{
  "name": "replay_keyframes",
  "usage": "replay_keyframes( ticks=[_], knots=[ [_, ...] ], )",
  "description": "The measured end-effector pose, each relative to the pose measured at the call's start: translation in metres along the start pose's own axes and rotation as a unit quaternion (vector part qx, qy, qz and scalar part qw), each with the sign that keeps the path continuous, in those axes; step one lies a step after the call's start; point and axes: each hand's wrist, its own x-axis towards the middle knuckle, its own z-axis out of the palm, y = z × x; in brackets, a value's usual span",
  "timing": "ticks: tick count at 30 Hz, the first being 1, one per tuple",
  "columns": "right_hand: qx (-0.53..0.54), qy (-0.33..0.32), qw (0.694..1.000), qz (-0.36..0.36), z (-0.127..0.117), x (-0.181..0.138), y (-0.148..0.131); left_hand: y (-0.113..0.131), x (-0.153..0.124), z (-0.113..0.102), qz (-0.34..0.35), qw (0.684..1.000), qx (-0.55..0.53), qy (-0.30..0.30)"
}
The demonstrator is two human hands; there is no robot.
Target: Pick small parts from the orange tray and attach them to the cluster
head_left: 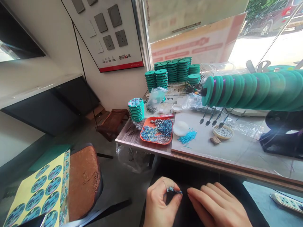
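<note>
My left hand [159, 203] is low in the middle of the view, over my dark lap, with thumb and forefinger pinched on a small blue beaded piece [173, 190]. My right hand [216, 205] lies just to its right, fingers stretched toward the piece and nearly touching it. Above them on the table stands an orange tray [145, 122] of blue and silver small parts. A loose bunch of teal pins [188, 137] lies beside a white lid [180, 128].
Stacks of green spools [172, 71] stand at the back of the table [127, 134], and a long row of green spools [248, 90] hangs on a rod at right. A small dish of beads [223, 132], a chair [82, 179], a yellow sticker sheet [40, 192] and a power strip [287, 201] are around.
</note>
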Motion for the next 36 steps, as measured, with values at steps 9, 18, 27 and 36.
replay_keyframes(
  ticks=[9,18,27,36],
  knots=[
    [0.004,-0.044,0.999,0.025,0.007,-0.005,0.0,0.002,-0.002,0.01,0.124,0.99,0.066,0.028],
    [0.09,-0.029,0.992,0.084,0.003,-0.003,0.002,0.005,0.003,-0.001,0.019,0.999,-0.012,-0.027],
    [0.077,-0.039,0.994,0.065,0.002,-0.002,0.002,0.005,0.002,-0.004,0.073,0.996,0.008,-0.054],
    [-0.065,0.015,0.998,0.02,-0.011,0.008,0.017,0.01,0.006,-0.014,0.012,0.997,-0.067,-0.02]
  ],
)
